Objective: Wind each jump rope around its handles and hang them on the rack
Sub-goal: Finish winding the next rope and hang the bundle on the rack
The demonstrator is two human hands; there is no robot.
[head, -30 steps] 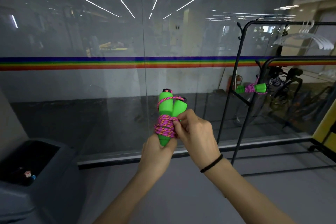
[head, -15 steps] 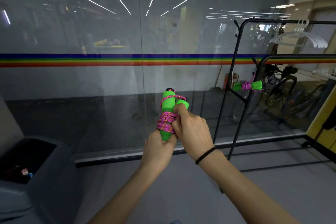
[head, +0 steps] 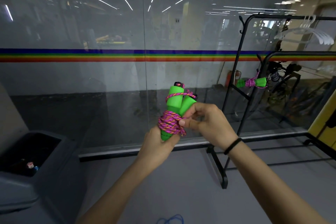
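At the very bottom edge a loop of blue cord (head: 171,219) lies on the grey floor, between the two forearms. Above it, the left hand (head: 158,146) is clenched round the lower ends of the jump rope (head: 173,112), so the two green foam handles (head: 174,99) stick up out of the fist, side by side and tilted slightly right. The pink cord (head: 169,122) is wound thickly round the handles just above that fist, with one looser turn crossing near their tops. The right hand (head: 209,125), a black wristband (head: 232,145) on its wrist, comes in from the right. Its thumb presses on the winding's right edge and its fingers curl in against the right-hand handle, pinching the cord there.

To the left, lower down, stands a dark open bin (head: 60,152). To the right stands the black rack (head: 234,96), and a second jump rope (head: 251,82) – green handles, pink cord wound round the middle – hangs on it. White hangers (head: 320,37) hang from its top bar. Behind everything is a glass wall (head: 91,87) with a rainbow stripe (head: 109,56) across it.
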